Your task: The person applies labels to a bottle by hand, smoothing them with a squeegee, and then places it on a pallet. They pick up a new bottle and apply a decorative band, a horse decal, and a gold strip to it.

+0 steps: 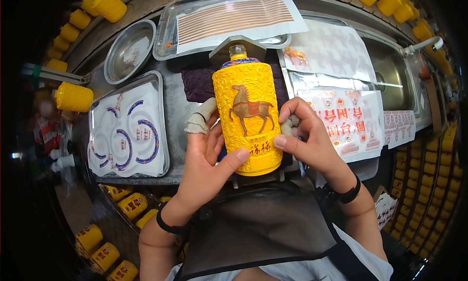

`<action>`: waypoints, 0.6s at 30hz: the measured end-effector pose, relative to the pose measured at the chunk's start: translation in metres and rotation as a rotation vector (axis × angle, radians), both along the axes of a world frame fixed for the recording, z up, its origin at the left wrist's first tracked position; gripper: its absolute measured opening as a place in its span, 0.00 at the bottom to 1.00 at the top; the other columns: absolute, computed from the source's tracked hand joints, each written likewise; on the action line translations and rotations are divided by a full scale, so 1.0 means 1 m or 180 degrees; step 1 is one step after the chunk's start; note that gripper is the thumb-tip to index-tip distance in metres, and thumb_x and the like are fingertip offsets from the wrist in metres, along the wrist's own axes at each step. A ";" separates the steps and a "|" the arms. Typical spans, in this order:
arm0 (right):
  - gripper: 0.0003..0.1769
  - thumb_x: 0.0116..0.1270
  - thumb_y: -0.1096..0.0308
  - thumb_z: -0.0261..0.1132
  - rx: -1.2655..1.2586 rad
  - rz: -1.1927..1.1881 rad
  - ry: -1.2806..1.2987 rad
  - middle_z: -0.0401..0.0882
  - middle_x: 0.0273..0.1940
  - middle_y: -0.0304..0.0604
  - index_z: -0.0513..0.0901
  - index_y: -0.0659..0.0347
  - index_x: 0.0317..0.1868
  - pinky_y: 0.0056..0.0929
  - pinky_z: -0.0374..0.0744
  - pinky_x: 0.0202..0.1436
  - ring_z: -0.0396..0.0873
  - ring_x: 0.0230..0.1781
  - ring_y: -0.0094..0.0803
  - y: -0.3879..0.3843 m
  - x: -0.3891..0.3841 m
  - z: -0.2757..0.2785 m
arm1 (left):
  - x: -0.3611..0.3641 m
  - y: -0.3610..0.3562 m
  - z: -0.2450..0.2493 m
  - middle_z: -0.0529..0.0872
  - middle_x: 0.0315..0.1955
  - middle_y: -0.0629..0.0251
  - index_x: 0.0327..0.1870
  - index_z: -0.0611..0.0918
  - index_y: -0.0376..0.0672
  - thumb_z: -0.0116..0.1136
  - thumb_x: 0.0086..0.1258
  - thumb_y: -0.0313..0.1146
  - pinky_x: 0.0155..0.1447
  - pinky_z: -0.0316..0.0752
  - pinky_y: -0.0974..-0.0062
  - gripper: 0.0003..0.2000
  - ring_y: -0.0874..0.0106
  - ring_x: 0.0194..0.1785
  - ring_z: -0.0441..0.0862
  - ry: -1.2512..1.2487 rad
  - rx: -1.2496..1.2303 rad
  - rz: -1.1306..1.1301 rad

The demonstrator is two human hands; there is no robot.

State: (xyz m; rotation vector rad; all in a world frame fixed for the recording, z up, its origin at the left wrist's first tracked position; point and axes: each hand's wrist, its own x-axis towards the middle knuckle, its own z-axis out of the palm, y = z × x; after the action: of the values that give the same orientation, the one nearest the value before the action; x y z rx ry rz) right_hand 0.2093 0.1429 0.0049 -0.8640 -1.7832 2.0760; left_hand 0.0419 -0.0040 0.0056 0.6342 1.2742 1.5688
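Note:
A yellow embossed bottle [248,117] with a brown horse sticker, a blue collar and a bare glass neck lies in the middle of the view. My left hand [207,156] cups its lower left side, thumb pressed on the small label near the base; a cloth cot covers the index finger. My right hand [304,139] holds the lower right side, thumb on the same label, with a cloth-covered fingertip behind the bottle.
A metal tray [163,130] of blue arc stickers lies to the left, with a round metal dish [127,49] above it. Sheets of red labels [351,122] lie on the right. A tray [168,34] holds striped sheets. Yellow bottles ring the bench and fill a crate [107,217] lower left.

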 end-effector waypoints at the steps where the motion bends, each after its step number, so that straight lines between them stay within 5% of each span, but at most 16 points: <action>1: 0.21 0.59 0.64 0.74 -0.0339 -0.0024 -0.0002 0.68 0.41 0.29 0.71 0.55 0.46 0.17 0.68 0.40 0.67 0.40 0.14 0.001 0.001 0.001 | -0.003 0.001 0.000 0.59 0.71 0.52 0.76 0.49 0.37 0.65 0.66 0.23 0.78 0.56 0.61 0.42 0.61 0.76 0.59 -0.0247 0.0042 0.0038; 18: 0.25 0.55 0.61 0.78 0.0546 -0.0060 -0.0097 0.66 0.40 0.28 0.71 0.55 0.44 0.16 0.65 0.37 0.61 0.35 0.13 -0.007 -0.004 -0.002 | 0.006 0.000 -0.005 0.58 0.72 0.53 0.76 0.48 0.36 0.65 0.65 0.22 0.78 0.56 0.62 0.43 0.62 0.76 0.58 -0.0017 0.0082 0.0021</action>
State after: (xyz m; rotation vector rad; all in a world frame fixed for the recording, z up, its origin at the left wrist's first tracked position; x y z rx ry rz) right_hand 0.2054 0.1359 0.0031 -0.8644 -1.9277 1.8746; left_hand 0.0484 -0.0038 0.0006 0.6423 1.2550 1.5936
